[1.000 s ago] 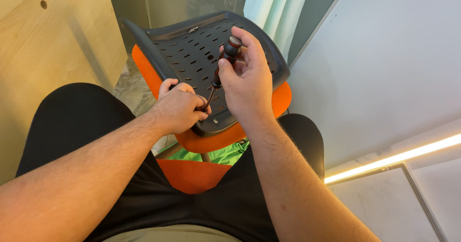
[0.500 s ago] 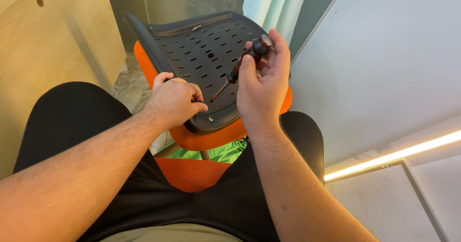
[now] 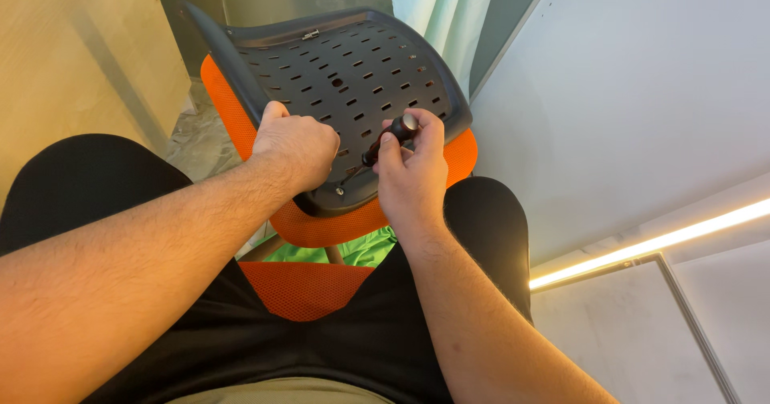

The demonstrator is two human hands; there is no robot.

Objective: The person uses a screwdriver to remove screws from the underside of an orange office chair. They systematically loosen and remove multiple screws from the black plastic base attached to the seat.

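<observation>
Screwdriver (image 3: 383, 143) gripped in my right hand (image 3: 411, 181), left hand (image 3: 295, 149) clamping the seat (image 3: 353, 67); next its tip must seat squarely in the screw (image 3: 340, 190).

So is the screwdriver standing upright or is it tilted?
Tilted: the screwdriver in the right hand slants down-left toward the black slotted panel.

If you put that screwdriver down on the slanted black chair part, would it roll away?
Probably, yes. The screwdriver has a round, smooth-looking handle, and the chair shell tilts, so it could roll or slide off. It looks stiff and fairly light, since the right hand holds it with fingertips alone. The left hand rests on the shell, which may wobble otherwise.
</observation>
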